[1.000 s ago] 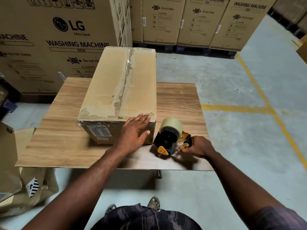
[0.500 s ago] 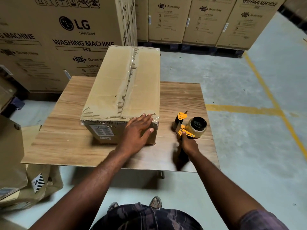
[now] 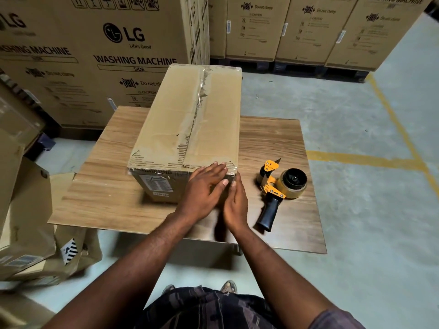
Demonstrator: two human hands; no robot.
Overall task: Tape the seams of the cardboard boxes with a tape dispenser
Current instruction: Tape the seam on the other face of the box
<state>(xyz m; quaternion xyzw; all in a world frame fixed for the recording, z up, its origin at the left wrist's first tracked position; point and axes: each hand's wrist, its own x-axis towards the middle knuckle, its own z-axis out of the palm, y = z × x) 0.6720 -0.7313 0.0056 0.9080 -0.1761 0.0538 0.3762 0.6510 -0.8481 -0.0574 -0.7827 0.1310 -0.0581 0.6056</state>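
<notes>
At the far left, brown cartons (image 3: pixel 23 210) stand and lean on the concrete floor, and behind them rise tall washing machine cartons (image 3: pixel 107 55) printed with a brand logo. The wooden surface (image 3: pixel 99 186) sits in front of these. On it lies the cardboard box (image 3: pixel 190 119), its long side running away from the person, with a strip of clear tape (image 3: pixel 198 110) along the top centre seam and more tape across the near top edge. A white label (image 3: pixel 156 186) is stuck on the near end face.

The left hand (image 3: pixel 204 184) lies flat with straight fingers on the near end of the box at its right corner, fingertips reaching the top edge. The right hand (image 3: pixel 234 205) is just beside it, fingers straight and together, touching the same corner from the right side; it grips nothing.

To the right of the box, apart from both hands, the tape dispenser (image 3: pixel 278 191) lies on its side on the surface, black handle pointing toward the person and the roll facing up. Farther right, a yellow line (image 3: pixel 356 159) crosses the floor, and more cartons (image 3: pixel 308 32) stand in a row at the back.
</notes>
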